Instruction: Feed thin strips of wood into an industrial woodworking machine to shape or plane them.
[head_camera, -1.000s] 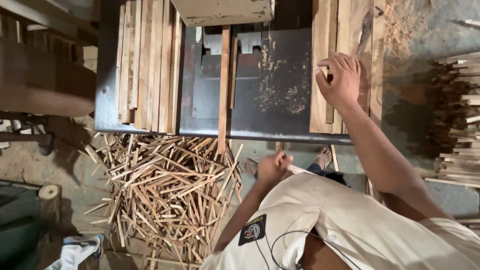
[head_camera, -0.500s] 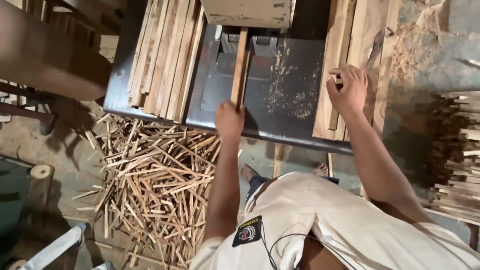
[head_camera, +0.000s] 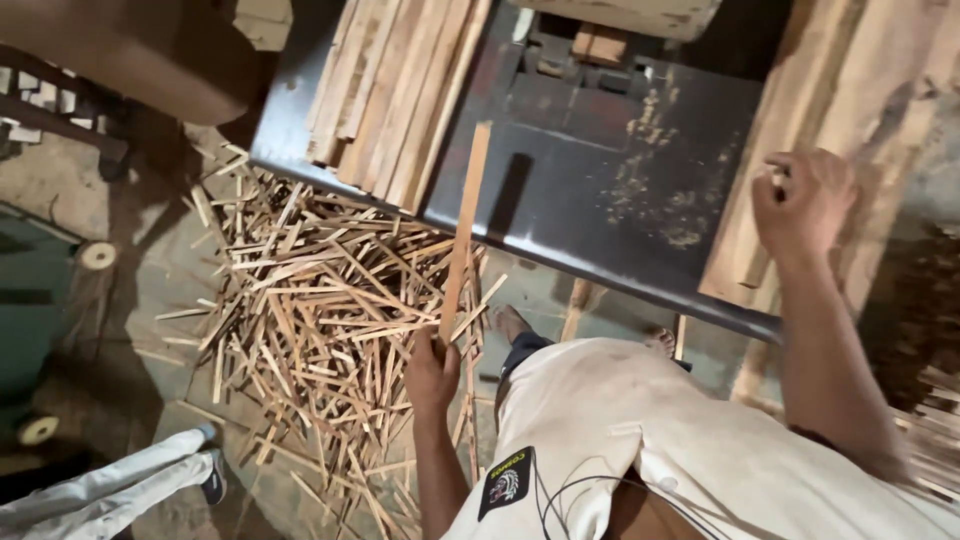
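Note:
My left hand grips the lower end of a thin wooden strip, held off the front edge of the dark metal saw table and above the scrap pile on the floor. My right hand rests with curled fingers on a stack of wooden planks at the table's right side. Whether it grasps one plank, I cannot tell for sure.
A second stack of wooden strips lies on the table's left part. Sawdust dusts the table top. A wooden block sits at the machine's far side. Another person's leg and shoe show at lower left. More cut sticks lie at right.
My left hand has pulled the thin strip back off the saw table and toward the scrap pile. The view has shifted closer and tilted; my right hand stays on the planks.

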